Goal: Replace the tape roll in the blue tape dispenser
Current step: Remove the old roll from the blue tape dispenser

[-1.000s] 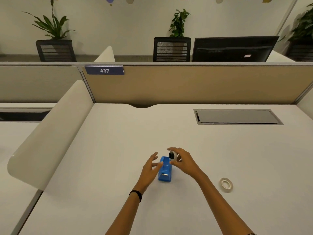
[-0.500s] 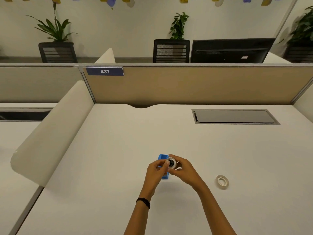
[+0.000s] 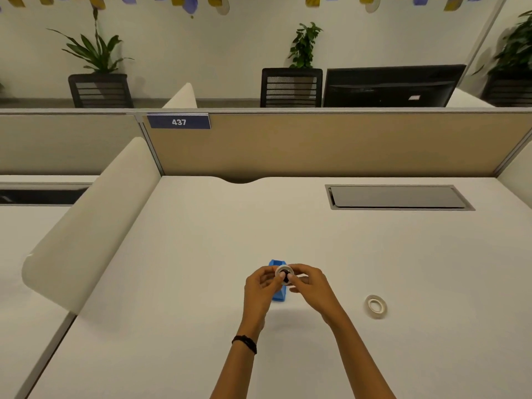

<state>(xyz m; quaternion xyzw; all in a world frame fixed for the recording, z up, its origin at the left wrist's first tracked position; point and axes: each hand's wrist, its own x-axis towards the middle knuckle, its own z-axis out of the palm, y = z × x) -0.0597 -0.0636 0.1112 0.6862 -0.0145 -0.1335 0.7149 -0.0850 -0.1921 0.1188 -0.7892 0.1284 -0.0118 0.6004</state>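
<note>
The blue tape dispenser (image 3: 278, 295) stands on the white desk (image 3: 201, 283), mostly hidden behind my hands. Just above it I hold a small tape roll with a black hub (image 3: 284, 273). My left hand (image 3: 263, 286) pinches the roll from the left and my right hand (image 3: 309, 285) grips it from the right. A second tape roll (image 3: 375, 306), whitish and without a hub, lies flat on the desk to the right of my hands, apart from them.
A curved white divider (image 3: 86, 220) borders the desk on the left. A beige partition (image 3: 316, 145) with a "437" label closes the far edge. A grey cable hatch (image 3: 397, 197) is set into the desk at the back right.
My right hand lifted the hub roll out of the dispenser and my left hand left the dispenser and joined it on the roll. Both hands now hold it above the dispenser.
</note>
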